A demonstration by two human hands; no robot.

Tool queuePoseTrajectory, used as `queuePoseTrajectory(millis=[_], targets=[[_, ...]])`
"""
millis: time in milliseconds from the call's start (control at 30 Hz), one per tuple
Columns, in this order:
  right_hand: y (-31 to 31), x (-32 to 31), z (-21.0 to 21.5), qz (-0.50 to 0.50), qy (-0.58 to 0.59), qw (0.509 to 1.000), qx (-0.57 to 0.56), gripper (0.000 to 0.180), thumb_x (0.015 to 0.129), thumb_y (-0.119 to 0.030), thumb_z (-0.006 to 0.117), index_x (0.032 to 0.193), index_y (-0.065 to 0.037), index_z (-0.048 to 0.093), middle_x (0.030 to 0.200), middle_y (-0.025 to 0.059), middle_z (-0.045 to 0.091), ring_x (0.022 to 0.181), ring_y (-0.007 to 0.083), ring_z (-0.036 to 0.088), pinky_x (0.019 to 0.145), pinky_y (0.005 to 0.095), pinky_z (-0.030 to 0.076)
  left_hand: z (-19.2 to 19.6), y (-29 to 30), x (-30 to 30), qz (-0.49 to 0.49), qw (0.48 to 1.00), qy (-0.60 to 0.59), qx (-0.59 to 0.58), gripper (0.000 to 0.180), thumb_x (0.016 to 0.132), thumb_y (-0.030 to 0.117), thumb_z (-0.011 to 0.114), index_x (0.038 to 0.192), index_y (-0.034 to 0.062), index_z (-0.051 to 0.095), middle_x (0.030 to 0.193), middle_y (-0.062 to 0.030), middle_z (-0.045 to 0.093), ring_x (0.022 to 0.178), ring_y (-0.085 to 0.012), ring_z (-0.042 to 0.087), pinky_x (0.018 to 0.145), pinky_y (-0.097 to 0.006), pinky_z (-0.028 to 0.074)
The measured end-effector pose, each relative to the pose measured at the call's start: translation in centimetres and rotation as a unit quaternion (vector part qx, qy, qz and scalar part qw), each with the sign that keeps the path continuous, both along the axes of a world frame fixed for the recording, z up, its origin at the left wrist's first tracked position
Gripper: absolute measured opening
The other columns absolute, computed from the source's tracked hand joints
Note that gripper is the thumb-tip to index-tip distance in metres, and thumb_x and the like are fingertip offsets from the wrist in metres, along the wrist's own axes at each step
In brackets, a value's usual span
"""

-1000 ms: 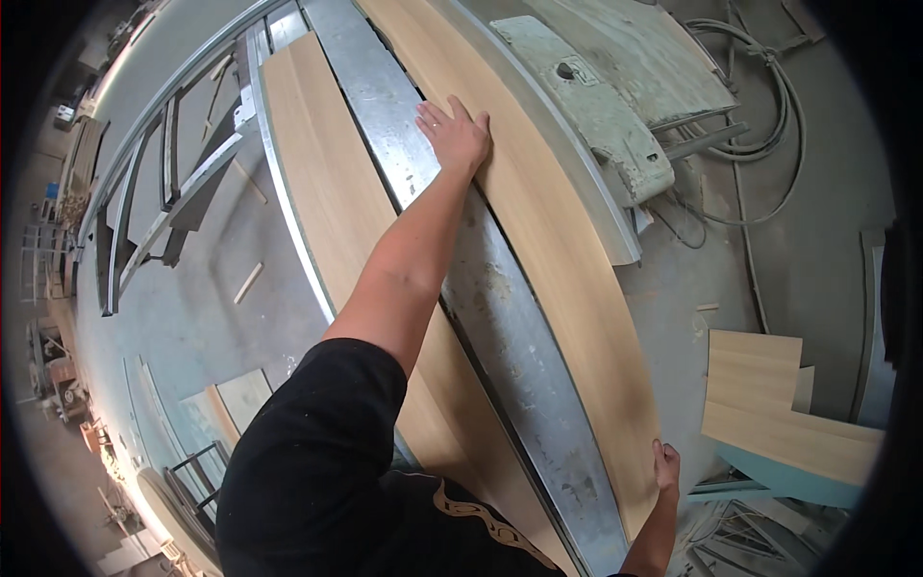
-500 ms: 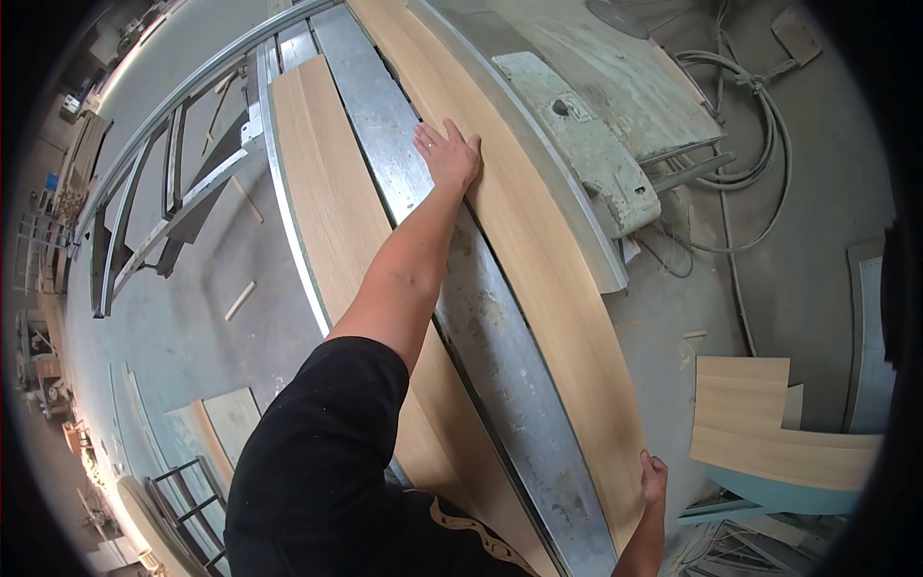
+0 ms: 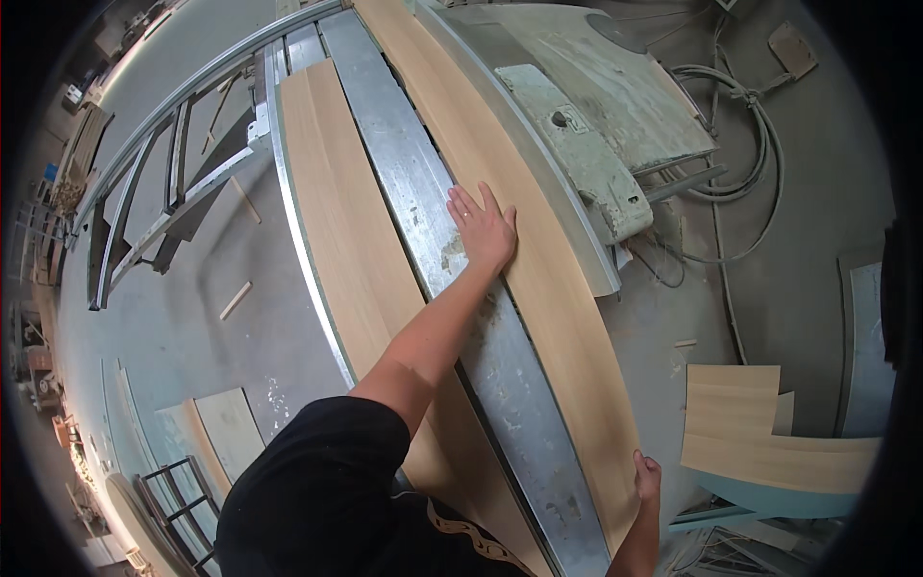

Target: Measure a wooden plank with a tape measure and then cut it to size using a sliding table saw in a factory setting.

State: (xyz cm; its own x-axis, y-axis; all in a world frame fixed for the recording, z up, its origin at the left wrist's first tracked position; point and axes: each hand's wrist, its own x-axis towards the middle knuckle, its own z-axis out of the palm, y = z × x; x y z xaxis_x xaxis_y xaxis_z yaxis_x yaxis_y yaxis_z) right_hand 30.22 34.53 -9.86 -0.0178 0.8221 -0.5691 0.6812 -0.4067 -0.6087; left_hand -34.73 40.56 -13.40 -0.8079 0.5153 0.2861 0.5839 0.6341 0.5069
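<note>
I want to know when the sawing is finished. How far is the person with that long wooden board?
Looks done: one long light-wood strip already lies apart on the left of the metal table. In hand: the left hand lies flat on the long wooden board, and the right hand holds its near end. Left: most of the board sits on the table beside the green machine, so probably it isn't finished.

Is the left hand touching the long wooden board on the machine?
Touching. The head view shows the left hand lying flat, fingers spread, on the wooden board, palm at its edge beside the metal rail.
</note>
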Motion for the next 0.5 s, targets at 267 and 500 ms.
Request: queuePoseTrajectory(millis=[267,500], targets=[[0.8,-2.6,-0.1,0.022,0.002,1.0,0.019,0.061,0.093,-0.044,0.075,0.057,-0.015,0.036,0.056,-0.0083,0.034,0.053,0.0052,0.029,0.047,0.029,0.023,-0.3,1.3,-2.5,0.004,1.0,0.007,-0.006,0.077,0.098,0.044,0.053,0.152,-0.0056,0.032,0.153,-0.0488,0.017,0.149,-0.0576,0.009,0.123,-0.06,0.004],[1.7,-6.0,0.4,0.039,-0.017,0.998,0.042,0.061,0.094,-0.043,0.074,0.056,-0.015,0.036,0.056,-0.0082,0.033,0.054,0.0056,0.028,0.048,0.0293,0.023,-0.1,2.4,-5.4,-0.004,0.999,-0.028,-0.029,0.078,0.099,0.045,0.051,0.154,-0.005,0.029,0.156,-0.0472,0.01,0.151,-0.055,0.003,0.123,-0.058,-0.002]])
